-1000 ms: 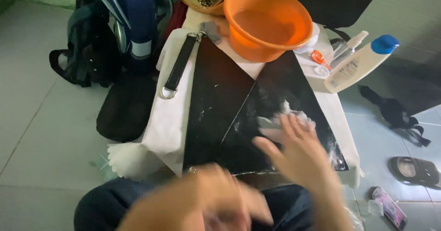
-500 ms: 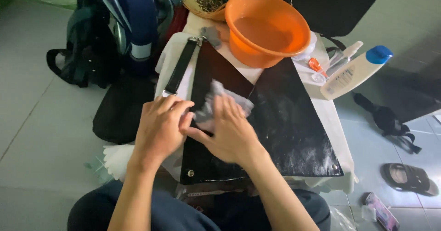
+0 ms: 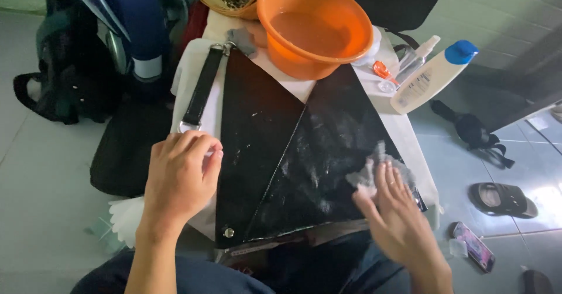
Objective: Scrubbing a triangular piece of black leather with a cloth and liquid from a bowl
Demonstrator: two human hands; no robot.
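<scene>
A glossy black bag [image 3: 281, 148] lies flat on a white cloth [image 3: 193, 83], smeared with pale streaks. Its black strap [image 3: 202, 89] runs up the left side. My left hand [image 3: 178, 180] rests with curled fingers on the bag's left edge, over the white cloth, holding nothing. My right hand [image 3: 395, 212] presses a crumpled pale wipe [image 3: 372, 171] flat against the bag's right half, near its lower right edge.
An orange basin [image 3: 313, 25] with water stands behind the bag. A white bottle with a blue cap [image 3: 430, 74] and a small spray bottle [image 3: 415, 57] lie at the right. Backpacks [image 3: 88, 54] sit on the left; a sandal [image 3: 503, 199] and phone [image 3: 473, 246] lie on the floor.
Half a second ago both hands were together on the bag's left panel with the wipe. Now the right hand and wipe are on the right panel; the left hand has drawn back to the left edge.
</scene>
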